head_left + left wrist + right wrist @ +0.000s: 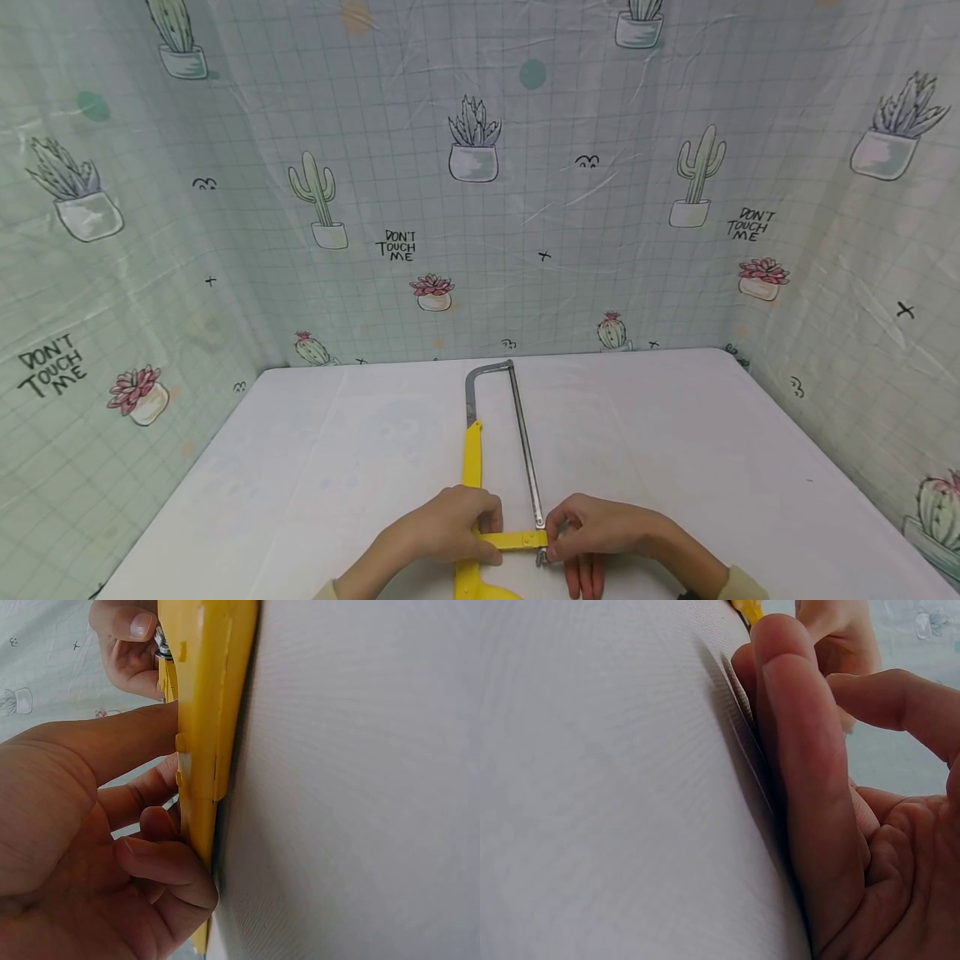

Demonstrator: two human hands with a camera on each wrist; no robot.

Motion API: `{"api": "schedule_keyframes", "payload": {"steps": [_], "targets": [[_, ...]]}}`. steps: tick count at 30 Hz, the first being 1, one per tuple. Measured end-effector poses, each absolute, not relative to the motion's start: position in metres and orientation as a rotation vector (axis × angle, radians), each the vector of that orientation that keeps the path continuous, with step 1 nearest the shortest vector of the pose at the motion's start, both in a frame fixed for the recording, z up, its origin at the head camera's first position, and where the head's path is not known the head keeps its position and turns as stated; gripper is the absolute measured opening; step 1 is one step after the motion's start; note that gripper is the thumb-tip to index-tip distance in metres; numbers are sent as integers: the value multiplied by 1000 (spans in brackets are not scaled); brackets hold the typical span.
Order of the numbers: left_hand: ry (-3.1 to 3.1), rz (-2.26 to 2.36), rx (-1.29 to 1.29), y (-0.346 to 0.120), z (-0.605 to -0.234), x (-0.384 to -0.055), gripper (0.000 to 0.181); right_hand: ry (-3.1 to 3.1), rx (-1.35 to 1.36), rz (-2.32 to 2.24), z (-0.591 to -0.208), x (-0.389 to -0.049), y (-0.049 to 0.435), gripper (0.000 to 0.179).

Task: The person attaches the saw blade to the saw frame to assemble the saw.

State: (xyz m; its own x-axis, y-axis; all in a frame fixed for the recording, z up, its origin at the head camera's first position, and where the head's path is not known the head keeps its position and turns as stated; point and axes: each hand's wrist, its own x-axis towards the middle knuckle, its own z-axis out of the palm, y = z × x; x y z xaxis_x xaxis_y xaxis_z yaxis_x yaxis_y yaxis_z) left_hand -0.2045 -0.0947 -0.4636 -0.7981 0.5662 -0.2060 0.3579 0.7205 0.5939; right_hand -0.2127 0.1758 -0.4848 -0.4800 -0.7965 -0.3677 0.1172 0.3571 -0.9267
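Observation:
A hacksaw (pixel 472 454) with a yellow and grey frame lies flat on the white table, its blade (pixel 527 450) along the right side. My left hand (pixel 450 525) grips the yellow frame just above the handle, thumb and fingers around the crosspiece corner. In the left wrist view the yellow frame (pixel 214 697) runs past those curled fingers. With thumb and index finger, my right hand (pixel 607 529) pinches the crosspiece's right end, close to the metal wing nut (pixel 542 557). The right wrist view shows fingers (pixel 806 742) low against the table, hiding most of the saw.
The white table (pixel 337 467) reaches back to a hanging cloth (pixel 525 208) printed with potted cacti, which also surrounds both sides. The saw handle (pixel 487 592) runs off the bottom of the head view.

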Motion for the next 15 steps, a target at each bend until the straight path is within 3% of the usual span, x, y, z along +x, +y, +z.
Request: {"api": "schedule_keyframes", "payload": {"steps": [15], "targets": [[2558, 769, 705, -93, -462, -203, 23, 1674, -637, -1277, -483, -212, 178, 8]]}}
